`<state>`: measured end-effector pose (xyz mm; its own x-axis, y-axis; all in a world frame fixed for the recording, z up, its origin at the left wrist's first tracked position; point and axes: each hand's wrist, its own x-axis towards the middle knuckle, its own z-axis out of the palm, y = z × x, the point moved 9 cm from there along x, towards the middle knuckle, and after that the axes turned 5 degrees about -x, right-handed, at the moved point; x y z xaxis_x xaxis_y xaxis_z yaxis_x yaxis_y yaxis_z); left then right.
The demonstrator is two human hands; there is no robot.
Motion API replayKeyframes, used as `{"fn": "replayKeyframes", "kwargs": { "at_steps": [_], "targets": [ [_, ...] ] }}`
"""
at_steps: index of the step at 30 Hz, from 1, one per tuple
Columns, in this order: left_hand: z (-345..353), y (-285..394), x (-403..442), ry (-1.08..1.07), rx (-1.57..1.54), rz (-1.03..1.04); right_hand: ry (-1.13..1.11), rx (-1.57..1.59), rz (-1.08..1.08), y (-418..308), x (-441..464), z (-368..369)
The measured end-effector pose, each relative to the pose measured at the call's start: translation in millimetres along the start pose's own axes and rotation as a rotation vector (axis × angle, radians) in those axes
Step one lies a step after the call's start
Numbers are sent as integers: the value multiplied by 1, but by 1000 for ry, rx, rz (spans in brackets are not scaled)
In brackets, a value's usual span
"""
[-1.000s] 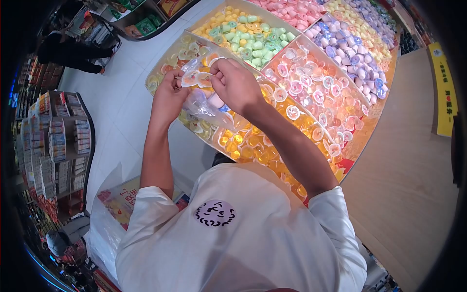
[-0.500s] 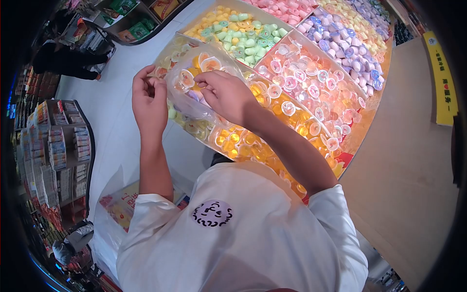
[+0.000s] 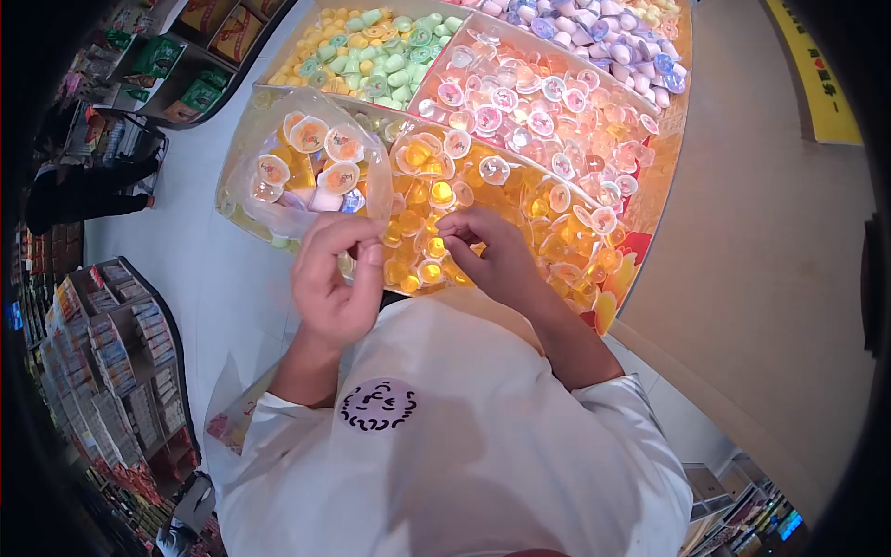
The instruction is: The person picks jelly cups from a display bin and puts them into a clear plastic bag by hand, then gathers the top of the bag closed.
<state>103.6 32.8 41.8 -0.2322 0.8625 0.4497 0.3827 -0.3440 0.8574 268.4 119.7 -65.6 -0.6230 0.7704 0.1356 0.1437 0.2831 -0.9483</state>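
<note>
A clear plastic bag [image 3: 376, 176] lies open-mouthed over the display's left compartments, with several orange-lidded jelly cups [image 3: 308, 135] and some pale purple cups [image 3: 327, 199] inside. Just below its lower rim is my left hand [image 3: 339, 278], thumb and fingers curled together. The index finger overlaps the bag's edge; whether it grips the plastic cannot be told. My right hand [image 3: 492, 255] is over the front compartment of orange jelly cups [image 3: 441, 193], fingers bent and thumb close to the index fingertip. Anything between its fingertips is too small to make out.
Dividers separate yellow and green cups [image 3: 394, 63], pink cups [image 3: 541, 123] and purple cups [image 3: 617, 46]. A wooden board [image 3: 761, 232] stands right. Shelves [image 3: 121, 371] line the left, where a person in dark clothes [image 3: 83, 195] is seen.
Both hands have come down toward my body, away from the bag's contents. The bag now rests wider open on the display. The whole view has shifted, with the display further left.
</note>
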Motion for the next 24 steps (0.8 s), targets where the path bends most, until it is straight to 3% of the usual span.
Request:
{"fn": "replayKeyframes", "kwargs": {
  "at_steps": [2, 4, 8, 12, 14, 17, 24],
  "targets": [
    [61, -3, 6, -263, 7, 1, -32, -28, 247, 39, -19, -4],
    [108, -50, -9, -397, -43, -187, -12, -27, 366, 66, -34, -14],
    [161, -128, -16, -465, 36, -334, 114, -76, 566, 106, -59, -45],
    [182, -163, -2, -435, 182, -414, 276, -288, 493, 107, -59, -82],
    [181, -170, 10, -245, 342, -210, 355, -410, 392, 92, -48, -94],
    [190, -184, 13, -324, 335, -290, 445, -445, 262, 92, -38, -91],
    [192, -196, 0, -396, 303, -448, 412, -615, 424, 113, -23, -90]
  ]
}}
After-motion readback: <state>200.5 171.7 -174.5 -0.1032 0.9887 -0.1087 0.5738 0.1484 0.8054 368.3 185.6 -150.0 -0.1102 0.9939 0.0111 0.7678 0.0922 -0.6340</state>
